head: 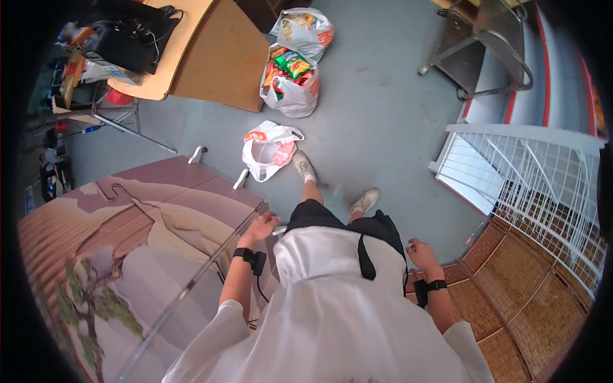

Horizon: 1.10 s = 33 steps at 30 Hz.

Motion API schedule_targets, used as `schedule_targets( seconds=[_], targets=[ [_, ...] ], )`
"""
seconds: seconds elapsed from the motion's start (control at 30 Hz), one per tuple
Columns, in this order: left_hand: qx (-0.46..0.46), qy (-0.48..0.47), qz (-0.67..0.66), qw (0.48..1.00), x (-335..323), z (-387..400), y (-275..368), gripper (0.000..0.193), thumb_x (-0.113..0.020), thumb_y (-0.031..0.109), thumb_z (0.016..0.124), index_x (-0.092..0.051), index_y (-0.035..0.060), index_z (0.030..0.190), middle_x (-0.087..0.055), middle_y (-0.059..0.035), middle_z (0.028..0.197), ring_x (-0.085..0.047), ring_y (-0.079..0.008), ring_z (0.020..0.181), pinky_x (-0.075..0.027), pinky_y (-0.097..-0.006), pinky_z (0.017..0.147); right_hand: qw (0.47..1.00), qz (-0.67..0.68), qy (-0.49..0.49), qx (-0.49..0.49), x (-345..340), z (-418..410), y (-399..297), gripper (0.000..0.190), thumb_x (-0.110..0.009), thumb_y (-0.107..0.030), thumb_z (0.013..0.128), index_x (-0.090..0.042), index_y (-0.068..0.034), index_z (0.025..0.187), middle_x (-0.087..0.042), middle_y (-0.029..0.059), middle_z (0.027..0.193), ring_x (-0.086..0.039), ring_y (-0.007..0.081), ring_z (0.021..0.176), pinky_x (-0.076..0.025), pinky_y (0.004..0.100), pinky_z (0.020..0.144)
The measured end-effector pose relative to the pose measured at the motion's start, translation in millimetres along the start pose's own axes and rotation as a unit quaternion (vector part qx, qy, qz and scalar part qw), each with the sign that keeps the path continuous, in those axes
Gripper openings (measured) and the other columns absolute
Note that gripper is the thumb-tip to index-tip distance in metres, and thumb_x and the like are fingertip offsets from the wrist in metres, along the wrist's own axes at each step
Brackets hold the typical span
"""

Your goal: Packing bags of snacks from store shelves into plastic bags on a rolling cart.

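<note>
My left hand [262, 226] hangs beside the edge of a panel printed with a landscape picture [191, 225], its fingers loosely apart and nothing held. Whether it touches the panel's edge I cannot tell. On the other side, my right hand [423, 253] is empty with loosely bent fingers, above a woven rattan piece [498, 287]. A white plastic bag [270, 151] lies with its mouth spread on the floor by my shoe. Beyond it stand a plastic bag filled with green and red snack packets [292, 91] and another filled plastic bag [309, 33].
A wooden table [218, 57] bearing black electronic equipment [124, 48] and cables is at upper left. To the right are a white wire rack [522, 177], shelves with red edging [546, 72] and a metal-framed chair [479, 57]. Small white feet of the panel stick out onto the floor.
</note>
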<state>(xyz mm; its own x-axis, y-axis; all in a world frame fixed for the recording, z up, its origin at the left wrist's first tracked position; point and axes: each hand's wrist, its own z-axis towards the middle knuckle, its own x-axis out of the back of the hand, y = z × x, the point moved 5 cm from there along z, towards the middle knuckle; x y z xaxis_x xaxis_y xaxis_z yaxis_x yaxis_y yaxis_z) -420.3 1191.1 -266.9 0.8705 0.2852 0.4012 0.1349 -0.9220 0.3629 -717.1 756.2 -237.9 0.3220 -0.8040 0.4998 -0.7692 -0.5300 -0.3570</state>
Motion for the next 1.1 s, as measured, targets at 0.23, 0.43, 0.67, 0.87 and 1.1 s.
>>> schedule_targets(
  seconds=[0.23, 0.43, 0.67, 0.87, 1.1],
  targets=[
    [0.109, -0.012, -0.117, 0.987, 7, 166, -143, 0.058, -0.055, 0.039, 0.086, -0.044, 0.0042, 0.131, -0.062, -0.0210, 0.111, -0.058, -0.0313, 0.106, -0.044, -0.0378, 0.090, 0.992, 0.078, -0.071, -0.070, -51, 12, -84, 0.031, -0.057, -0.022, 0.085, -0.059, 0.002, 0.104, -0.064, 0.0230, 0.095, -0.061, 0.0388, 0.093, -0.048, 0.0423, 0.080],
    [0.093, -0.008, -0.059, 0.994, -2, 352, -272, 0.076, -0.061, 0.033, 0.082, -0.024, 0.0139, 0.144, -0.064, -0.0245, 0.100, -0.062, -0.0385, 0.096, -0.049, -0.0434, 0.082, 0.965, 0.040, -0.044, -0.255, -93, -32, -27, 0.022, -0.055, -0.015, 0.087, -0.060, 0.004, 0.098, -0.065, 0.0157, 0.089, -0.063, 0.0268, 0.088, -0.049, 0.0373, 0.074],
    [0.222, 0.030, 0.120, 0.967, 44, 524, -388, 0.082, -0.059, 0.050, 0.076, -0.033, 0.0051, 0.139, -0.025, -0.0283, 0.142, -0.030, -0.0470, 0.128, -0.026, -0.0525, 0.105, 0.866, 0.183, -0.141, -0.444, -132, -78, -8, 0.011, -0.050, -0.007, 0.091, -0.059, -0.001, 0.092, -0.060, 0.0042, 0.067, -0.058, 0.0126, 0.059, -0.048, 0.0264, 0.056],
    [0.052, 0.211, -0.115, 0.969, 49, 422, -230, 0.051, -0.062, 0.032, 0.084, -0.056, -0.0096, 0.112, -0.056, -0.0289, 0.112, -0.050, -0.0382, 0.113, -0.039, -0.0426, 0.096, 0.909, 0.144, -0.080, -0.383, -100, -71, 12, 0.013, -0.049, -0.010, 0.093, -0.058, -0.002, 0.096, -0.061, 0.0059, 0.070, -0.059, 0.0131, 0.060, -0.050, 0.0263, 0.057],
    [-0.035, 0.296, -0.209, 0.931, 187, 221, 8, 0.021, -0.071, 0.015, 0.080, -0.056, -0.0003, 0.084, -0.053, -0.0012, 0.076, -0.040, -0.0080, 0.065, -0.037, -0.0240, 0.059, 0.962, 0.142, 0.064, -0.223, -11, 52, -91, 0.018, -0.054, -0.013, 0.088, -0.058, 0.001, 0.099, -0.064, 0.0115, 0.080, -0.063, 0.0189, 0.074, -0.050, 0.0302, 0.069]
  ],
)
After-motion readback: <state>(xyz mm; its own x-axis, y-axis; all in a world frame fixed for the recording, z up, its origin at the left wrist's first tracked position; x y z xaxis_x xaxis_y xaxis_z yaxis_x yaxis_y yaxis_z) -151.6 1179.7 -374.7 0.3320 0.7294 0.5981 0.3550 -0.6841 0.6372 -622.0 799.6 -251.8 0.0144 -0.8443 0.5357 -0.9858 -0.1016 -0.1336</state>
